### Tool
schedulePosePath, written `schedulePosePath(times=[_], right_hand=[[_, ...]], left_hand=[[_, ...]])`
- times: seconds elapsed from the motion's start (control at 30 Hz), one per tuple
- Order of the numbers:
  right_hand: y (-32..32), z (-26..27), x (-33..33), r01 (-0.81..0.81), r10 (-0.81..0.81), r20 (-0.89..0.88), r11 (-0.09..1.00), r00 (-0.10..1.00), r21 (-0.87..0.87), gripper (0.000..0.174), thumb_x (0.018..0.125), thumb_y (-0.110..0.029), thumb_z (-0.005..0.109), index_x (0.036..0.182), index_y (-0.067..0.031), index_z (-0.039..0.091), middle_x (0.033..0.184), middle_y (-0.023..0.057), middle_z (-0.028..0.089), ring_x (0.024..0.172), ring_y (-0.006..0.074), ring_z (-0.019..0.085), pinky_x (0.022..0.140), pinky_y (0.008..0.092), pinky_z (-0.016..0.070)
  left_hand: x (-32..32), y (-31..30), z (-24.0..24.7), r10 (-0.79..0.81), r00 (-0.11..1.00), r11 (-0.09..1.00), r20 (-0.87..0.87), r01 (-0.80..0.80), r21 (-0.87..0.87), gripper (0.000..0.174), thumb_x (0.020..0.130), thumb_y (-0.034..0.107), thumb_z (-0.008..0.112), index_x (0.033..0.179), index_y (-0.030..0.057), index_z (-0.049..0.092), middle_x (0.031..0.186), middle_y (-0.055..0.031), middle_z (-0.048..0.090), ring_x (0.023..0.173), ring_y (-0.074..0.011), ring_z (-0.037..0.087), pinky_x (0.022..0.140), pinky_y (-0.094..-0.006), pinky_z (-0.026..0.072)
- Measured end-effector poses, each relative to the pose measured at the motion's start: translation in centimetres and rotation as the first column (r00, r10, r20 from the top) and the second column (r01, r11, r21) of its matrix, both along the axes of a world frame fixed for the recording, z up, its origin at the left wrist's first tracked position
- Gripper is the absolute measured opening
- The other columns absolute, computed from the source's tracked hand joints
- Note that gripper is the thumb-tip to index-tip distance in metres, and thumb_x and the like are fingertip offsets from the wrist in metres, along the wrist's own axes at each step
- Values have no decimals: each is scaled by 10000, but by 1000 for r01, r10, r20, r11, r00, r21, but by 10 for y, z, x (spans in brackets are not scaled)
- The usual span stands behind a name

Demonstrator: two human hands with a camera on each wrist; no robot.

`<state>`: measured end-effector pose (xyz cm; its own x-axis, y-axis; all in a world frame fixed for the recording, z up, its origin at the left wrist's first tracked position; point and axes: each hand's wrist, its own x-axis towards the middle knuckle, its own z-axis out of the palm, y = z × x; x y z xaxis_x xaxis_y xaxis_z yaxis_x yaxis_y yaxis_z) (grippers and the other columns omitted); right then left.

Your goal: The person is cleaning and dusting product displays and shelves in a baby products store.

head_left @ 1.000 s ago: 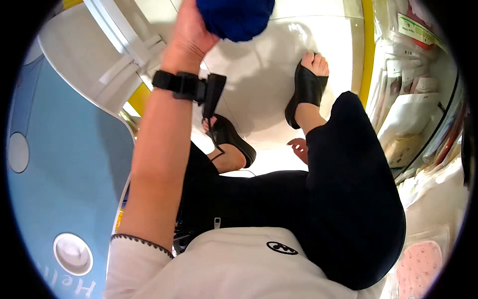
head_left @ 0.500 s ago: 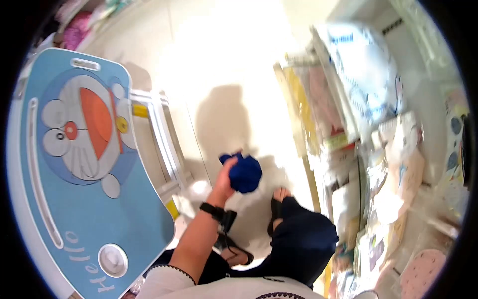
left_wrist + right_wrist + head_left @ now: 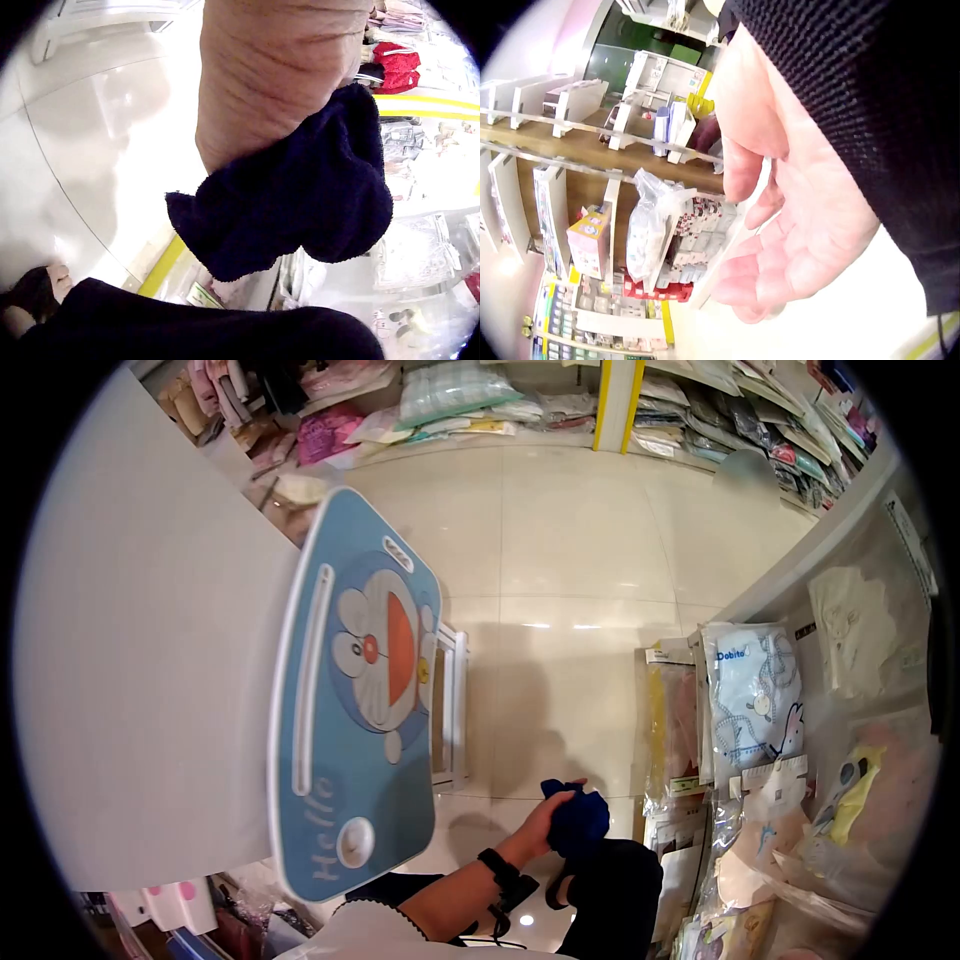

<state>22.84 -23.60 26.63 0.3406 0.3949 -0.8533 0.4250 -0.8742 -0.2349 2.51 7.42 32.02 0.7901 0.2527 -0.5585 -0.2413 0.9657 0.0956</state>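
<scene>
In the head view my left hand (image 3: 537,830) grips a bunched dark blue cloth (image 3: 582,826) in front of my knee. The left wrist view shows that cloth (image 3: 300,196) as fuzzy, towel-like fabric hanging in folds from the hand, hiding the fingertips. My right hand (image 3: 802,232) appears only in the right wrist view, its fingers loosely curled and nothing in the palm. It hangs below a dark ribbed wristband, with store shelves behind it.
A blue cartoon-printed desk (image 3: 345,800) with a white frame stands at the left. Racks of bagged goods (image 3: 752,695) line the right side. Pale tiled floor (image 3: 560,560) runs between them to low shelves with folded packages (image 3: 455,395) at the back.
The head view has lifted from my feet to the aisle ahead, bringing the desk and back shelves into sight. The left hand keeps holding the blue cloth, now lower in the view.
</scene>
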Motion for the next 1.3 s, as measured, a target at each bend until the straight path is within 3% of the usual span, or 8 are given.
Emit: schedulePosePath(times=[0.13,0.37,0.63,0.77,0.87,0.9,1.03,1.3], right_hand=[[-29,76,-4,63,-62,54,997,997,-33,264,850,-229,480,1038,-63,562,965,137,599,870,270,577,762,360,455],[-131,215,-87,290,-286,46,949,957,-124,263,846,-225,481,1032,-59,563,960,149,598,868,282,577,756,371,456],[-125,265,-86,384,-383,33,923,923,-21,261,841,-221,484,1025,-55,565,954,163,597,864,296,576,749,383,457],[-71,280,-33,258,-255,-35,960,966,108,261,838,-219,485,1021,-52,566,952,170,596,863,303,576,746,389,458],[-39,305,9,115,-105,-72,982,992,147,260,836,-218,486,1019,-51,567,949,175,595,862,308,576,743,393,458],[-31,314,24,67,-56,-76,986,996,151,260,836,-217,486,1018,-50,567,949,177,595,861,309,576,743,395,459],[16,344,84,-171,186,-85,972,979,158,260,833,-215,487,1014,-48,568,946,184,595,860,316,576,739,400,459],[101,379,61,-418,436,-66,889,897,188,259,828,-211,489,1007,-43,571,941,197,593,857,330,576,732,412,460]], left_hand=[[-7,6,47,15,1000,1000,-25,-16,-15,411,862,261,468,1255,154,412,1052,-90,561,944,-215,572,841,-354,468],[-13,19,153,82,995,991,-57,-75,108,401,864,265,462,1232,115,416,1083,-121,553,1002,-265,545,899,-394,425],[-22,9,254,168,979,977,-113,-150,150,371,865,266,458,1205,121,438,1085,-109,562,998,-254,555,868,-393,451],[-33,6,326,149,974,988,-171,-138,72,341,843,293,507,1120,94,497,993,-97,600,881,-228,603,790,-372,496],[-33,-5,381,325,932,942,-161,-304,140,312,831,306,527,993,41,549,866,-89,622,730,-215,631,658,-338,531],[-40,-7,394,306,940,949,-152,-289,124,347,853,278,503,1162,124,476,1041,-90,573,946,-213,575,845,-354,468],[-52,-33,456,488,869,869,-76,-476,134,297,821,332,532,905,49,559,776,-62,621,673,-190,627,648,-314,529],[-119,-72,535,604,792,771,-90,-552,318,303,808,353,552,910,68,551,836,-70,610,718,-201,617,651,-319,517]])
